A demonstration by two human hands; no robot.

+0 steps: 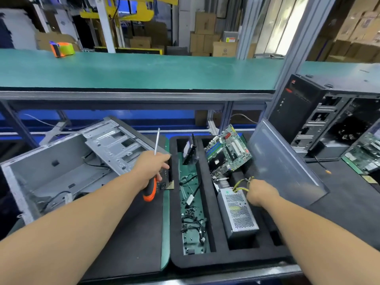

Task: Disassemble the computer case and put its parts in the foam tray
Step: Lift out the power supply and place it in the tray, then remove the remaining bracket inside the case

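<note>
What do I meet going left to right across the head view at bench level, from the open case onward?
Open case → screwdriver in left hand → cable compartment → power supply → right hand → side panel → black tower.

Left hand holds screwdriver; right hand grips cables

Matt black foam tray, bare metal case
</note>
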